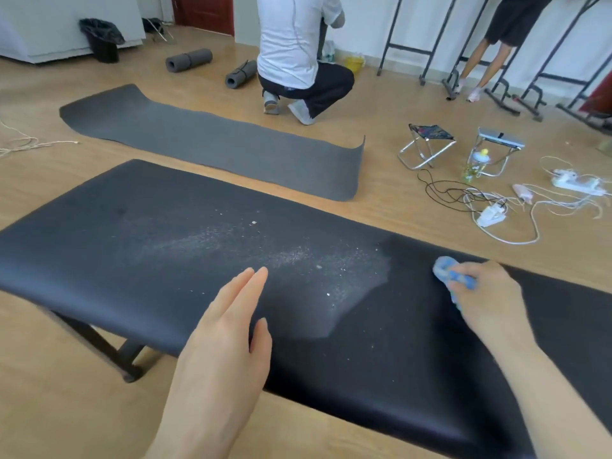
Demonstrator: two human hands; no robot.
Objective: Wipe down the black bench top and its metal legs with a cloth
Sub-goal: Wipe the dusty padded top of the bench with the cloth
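Note:
The black padded bench top runs from the left to the lower right of the head view. White dust and crumbs cover its middle; the stretch right of them looks darker and clean. My right hand grips a bunched blue cloth and presses it on the top near the far edge. My left hand rests flat on the top near the front edge, fingers straight. A dark metal leg shows under the left end.
A grey mat lies unrolled on the wooden floor behind the bench. A person crouches beyond it. Two small folding stools, a bottle, white cables and power strips lie at the right. Black racks stand by the far wall.

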